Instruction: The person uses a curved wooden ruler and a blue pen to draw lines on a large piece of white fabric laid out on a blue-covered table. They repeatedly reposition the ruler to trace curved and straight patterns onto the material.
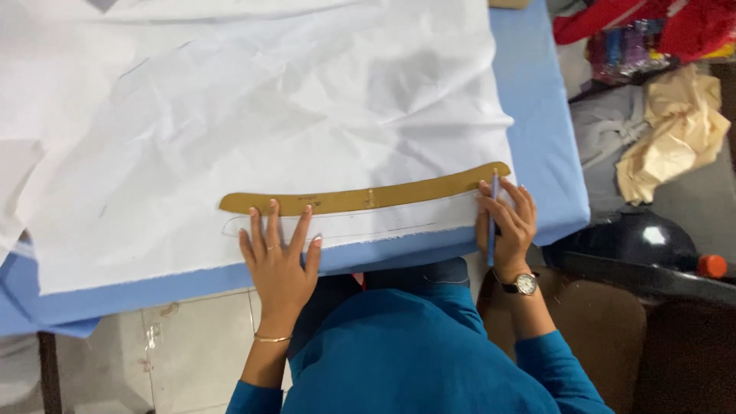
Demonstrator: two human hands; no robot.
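**Tracing the curved pattern on white cloth**

My left hand point(280, 257) lies flat and spread at lower centre, fingers pressing the left part of the long tan curved pattern strip point(360, 198) onto the white fabric point(291, 107). The strip runs across the middle of the frame. At its right end my right hand point(506, 222) grips a blue pencil point(492, 218), tip touching the strip. The blue-covered table point(540, 115) shows at right.
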